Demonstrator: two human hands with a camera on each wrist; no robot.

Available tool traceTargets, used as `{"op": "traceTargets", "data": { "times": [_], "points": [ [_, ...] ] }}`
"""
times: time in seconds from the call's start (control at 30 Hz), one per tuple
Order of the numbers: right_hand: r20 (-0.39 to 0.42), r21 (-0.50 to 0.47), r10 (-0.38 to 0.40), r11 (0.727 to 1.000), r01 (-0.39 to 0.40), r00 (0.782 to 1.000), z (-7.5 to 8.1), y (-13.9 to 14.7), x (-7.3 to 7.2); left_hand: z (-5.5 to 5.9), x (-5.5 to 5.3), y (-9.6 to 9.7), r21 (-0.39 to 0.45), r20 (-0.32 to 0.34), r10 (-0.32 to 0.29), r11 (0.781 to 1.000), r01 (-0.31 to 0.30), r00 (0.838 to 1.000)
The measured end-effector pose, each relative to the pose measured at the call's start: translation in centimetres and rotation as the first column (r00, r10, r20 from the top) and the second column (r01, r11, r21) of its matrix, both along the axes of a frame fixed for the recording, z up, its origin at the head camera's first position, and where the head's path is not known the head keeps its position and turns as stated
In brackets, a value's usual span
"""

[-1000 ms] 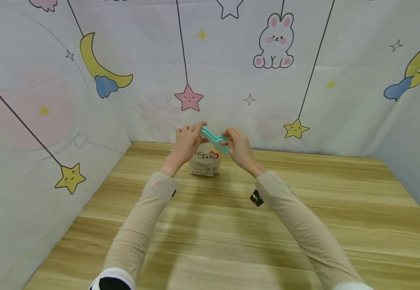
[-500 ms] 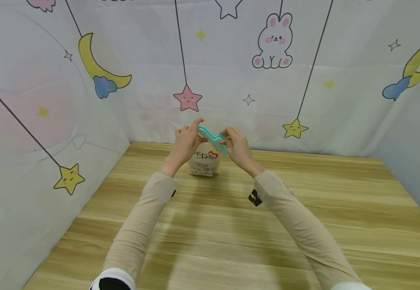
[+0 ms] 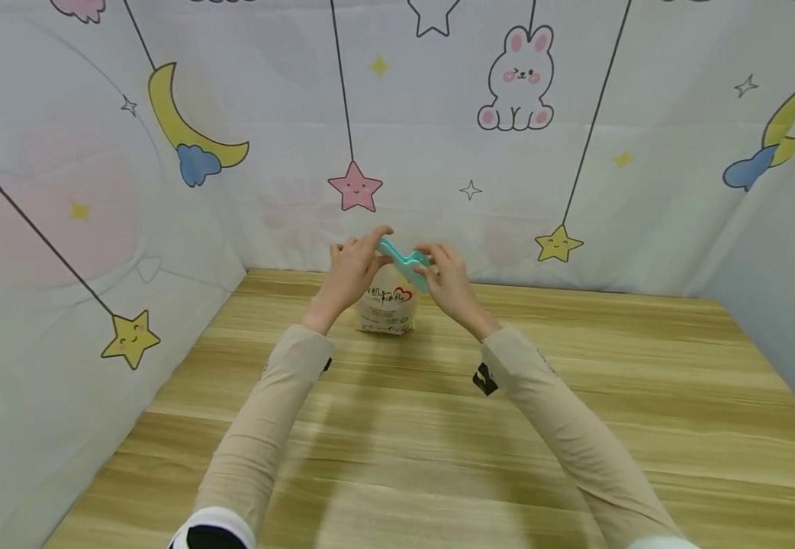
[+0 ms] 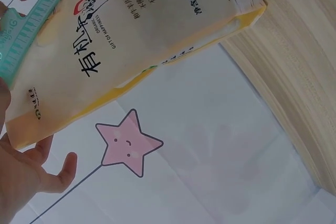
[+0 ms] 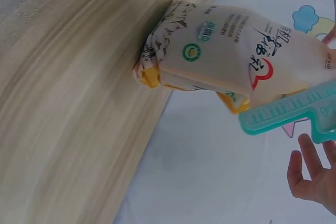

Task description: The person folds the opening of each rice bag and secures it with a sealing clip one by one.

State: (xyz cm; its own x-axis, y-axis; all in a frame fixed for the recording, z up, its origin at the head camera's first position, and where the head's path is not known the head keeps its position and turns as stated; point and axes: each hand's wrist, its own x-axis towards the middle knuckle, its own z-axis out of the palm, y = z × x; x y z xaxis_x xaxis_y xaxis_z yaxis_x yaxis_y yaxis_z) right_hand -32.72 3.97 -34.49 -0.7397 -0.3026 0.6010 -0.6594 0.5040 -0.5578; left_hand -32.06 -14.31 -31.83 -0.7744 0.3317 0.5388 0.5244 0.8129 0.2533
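Observation:
A cream bag [image 3: 385, 311] with printed lettering and a red heart stands upright near the back of the table. Across its top slants a teal bag clip [image 3: 407, 265], whose ridged arm shows in the right wrist view as a clip [image 5: 286, 111]. My left hand [image 3: 349, 271] holds the bag's top left corner, its index finger over the clip's upper end. In the left wrist view, some fingers of that hand [image 4: 29, 177] are behind the corner. My right hand [image 3: 451, 280] pinches the clip's lower right end; several of its fingers [image 5: 311, 161] are spread.
The wood-grain table [image 3: 411, 457] runs forward to a patterned cloth backdrop [image 3: 425, 152] just behind the bag. Cloth side walls [image 3: 47, 305] border the table. A dark strap piece [image 3: 485, 378] shows beside the right sleeve.
My left index finger lifted off slightly and has come back down toward the clip's upper end. The clip has shifted a little; the bag stands where it was.

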Motion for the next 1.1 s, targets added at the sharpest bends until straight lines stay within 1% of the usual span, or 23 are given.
{"op": "traceTargets", "data": {
  "times": [0.13,0.23,0.3,0.43,0.6,0.73,0.83,0.9,1.1],
  "points": [
    [0.066,0.017,-0.007,1.0,0.006,0.998,-0.9,0.3,-0.2,0.0,0.0,0.1,-0.026,-0.039,-0.001,1.0,0.0,0.999],
    [0.139,0.009,-0.011,1.0,0.009,0.99,-1.7,0.4,-0.4,0.2,0.0,0.2,-0.042,-0.064,-0.003,0.999,0.001,0.998],
    [0.184,0.004,-0.023,1.0,0.023,0.983,-2.1,0.4,-0.6,0.3,0.1,0.2,-0.036,-0.068,-0.009,0.999,0.007,0.998],
    [0.248,-0.031,-0.034,0.999,0.043,0.968,-2.9,0.3,-0.8,0.7,0.1,0.5,-0.021,-0.052,-0.005,1.0,0.004,0.999],
    [0.28,-0.09,-0.048,0.993,0.076,0.959,-3.4,-0.1,-1.4,0.9,-0.1,0.8,-0.022,-0.018,0.044,0.999,-0.044,0.999],
    [0.313,-0.111,-0.066,0.988,0.106,0.947,-3.3,-0.5,-1.6,1.2,-0.2,1.2,-0.016,0.0,0.092,0.996,-0.092,0.996],
    [0.345,-0.113,-0.079,0.986,0.125,0.935,-3.2,-0.7,-1.7,1.4,-0.3,1.5,-0.012,0.0,0.123,0.992,-0.123,0.992],
    [0.353,-0.108,-0.093,0.984,0.139,0.931,-3.1,-0.8,-1.6,1.5,-0.3,1.8,-0.009,-0.003,0.142,0.99,-0.142,0.99],
    [0.342,-0.108,-0.12,0.98,0.166,0.932,-2.9,-1.1,-1.8,1.5,-0.6,2.0,-0.005,-0.018,0.181,0.983,-0.181,0.983]
  ]
}}
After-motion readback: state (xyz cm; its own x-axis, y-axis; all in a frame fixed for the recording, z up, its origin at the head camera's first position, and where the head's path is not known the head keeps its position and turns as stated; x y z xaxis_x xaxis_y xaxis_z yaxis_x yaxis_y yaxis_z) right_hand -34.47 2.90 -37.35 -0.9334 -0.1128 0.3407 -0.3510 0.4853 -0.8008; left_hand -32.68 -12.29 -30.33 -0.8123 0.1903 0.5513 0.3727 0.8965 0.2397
